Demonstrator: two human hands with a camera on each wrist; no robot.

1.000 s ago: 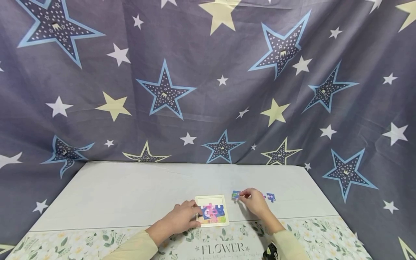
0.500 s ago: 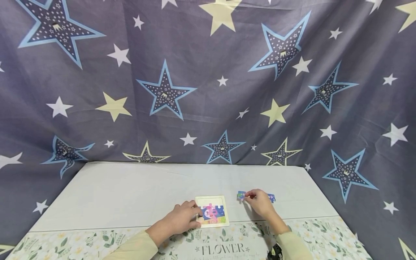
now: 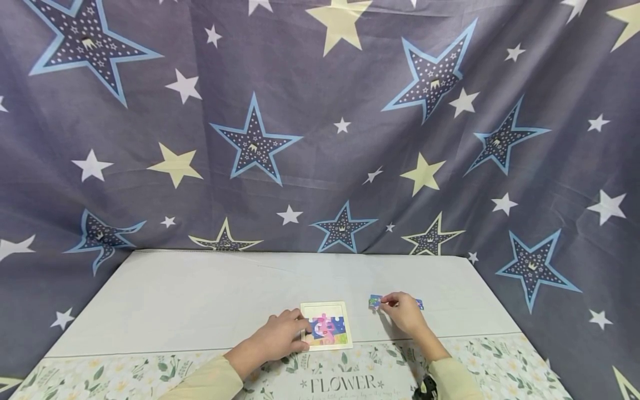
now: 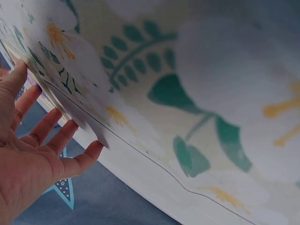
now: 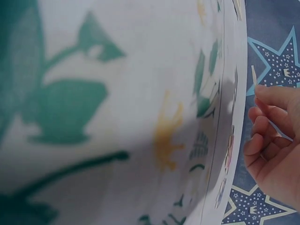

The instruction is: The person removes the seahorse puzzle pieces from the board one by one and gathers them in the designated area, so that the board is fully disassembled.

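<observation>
- Tray (image 3: 349, 336): lay at lower centre of the frame, joined pieces (image 3: 327, 329) filling its lower part.
- Left hand (image 3: 283, 333): rested at the tray's left edge, fingers spread, gripping nothing.
- Right hand (image 3: 404, 312): pinched a blue piece (image 3: 374, 301) between thumb and forefinger, right of the tray, above the table (image 3: 215, 294).
- Loose pieces (image 3: 420, 304): lay on the table, partly hidden by that hand.
- Starred curtain (image 3: 305, 72): hung across the upper frame.

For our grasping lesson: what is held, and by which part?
The right hand pinches a puzzle piece by its right edge; the left hand touches the left side of the puzzle frame.
</observation>
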